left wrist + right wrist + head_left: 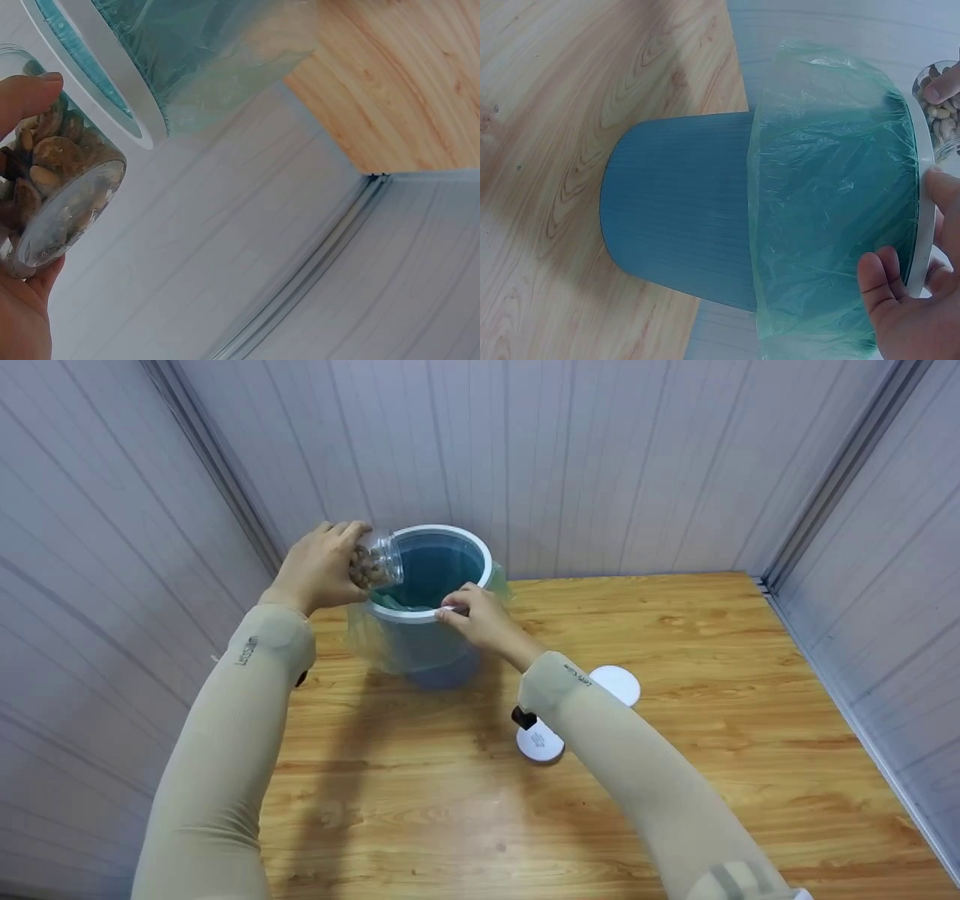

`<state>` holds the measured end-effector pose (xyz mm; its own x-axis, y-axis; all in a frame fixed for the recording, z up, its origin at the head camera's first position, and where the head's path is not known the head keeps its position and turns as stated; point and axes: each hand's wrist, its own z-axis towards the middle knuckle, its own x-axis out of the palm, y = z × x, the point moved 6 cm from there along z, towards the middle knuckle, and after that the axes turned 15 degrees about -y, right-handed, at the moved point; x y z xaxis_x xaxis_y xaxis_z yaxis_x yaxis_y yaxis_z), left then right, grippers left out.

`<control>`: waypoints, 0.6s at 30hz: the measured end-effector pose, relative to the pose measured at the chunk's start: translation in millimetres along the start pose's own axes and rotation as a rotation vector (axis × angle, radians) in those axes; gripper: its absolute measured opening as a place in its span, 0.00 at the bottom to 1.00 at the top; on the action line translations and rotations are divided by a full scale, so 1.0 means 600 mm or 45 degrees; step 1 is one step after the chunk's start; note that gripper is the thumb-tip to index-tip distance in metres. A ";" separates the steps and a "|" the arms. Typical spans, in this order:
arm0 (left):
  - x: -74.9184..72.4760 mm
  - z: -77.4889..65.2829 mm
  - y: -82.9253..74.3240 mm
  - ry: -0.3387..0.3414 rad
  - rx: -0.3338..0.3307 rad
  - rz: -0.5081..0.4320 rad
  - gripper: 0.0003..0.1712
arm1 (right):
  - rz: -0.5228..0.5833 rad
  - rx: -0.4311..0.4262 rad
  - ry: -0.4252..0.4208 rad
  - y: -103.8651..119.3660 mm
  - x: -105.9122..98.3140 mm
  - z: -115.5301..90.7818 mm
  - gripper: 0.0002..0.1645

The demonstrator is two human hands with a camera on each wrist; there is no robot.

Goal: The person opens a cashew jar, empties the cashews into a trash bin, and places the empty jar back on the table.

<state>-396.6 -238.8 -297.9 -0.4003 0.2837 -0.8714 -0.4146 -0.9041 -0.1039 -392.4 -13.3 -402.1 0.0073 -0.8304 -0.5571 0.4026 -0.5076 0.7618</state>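
Observation:
My left hand (pixel 319 566) grips a clear jar (pixel 388 561), tipped sideways with its mouth toward the inside of a blue bin. Brown and tan rounded pieces (pixel 64 154), like pebbles or nuts, fill much of the jar. The bin (pixel 679 210) stands upright, lined with a thin green plastic bag (pixel 825 195) that folds down over its outside. A white ring (pixel 480 547) runs around the bin's top. At the near side of that ring, my right hand (pixel 480 619) holds the rim between thumb and fingers.
On the wood-grain surface (pixel 420 810), a white round disc (pixel 619 684) lies partly behind my right forearm. Nearer, a second white disc (pixel 538 744) bears small print. Pale panelled walls (pixel 562 472) enclose the back and both sides, with the bin close to the back wall.

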 end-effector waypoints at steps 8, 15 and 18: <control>0.002 0.006 -0.004 -0.002 0.024 0.028 0.53 | 0.004 -0.002 -0.001 0.001 0.000 -0.002 0.17; 0.005 0.004 -0.002 -0.015 0.035 0.043 0.53 | -0.006 0.001 0.008 0.002 0.003 -0.002 0.17; 0.004 0.003 -0.001 -0.022 0.039 0.055 0.52 | -0.003 -0.003 0.007 0.002 0.003 -0.003 0.17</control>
<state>-398.8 -236.9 -299.3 -0.4322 0.2502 -0.8664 -0.4210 -0.9056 -0.0515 -390.1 -15.0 -402.5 0.0115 -0.8278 -0.5608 0.4044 -0.5091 0.7598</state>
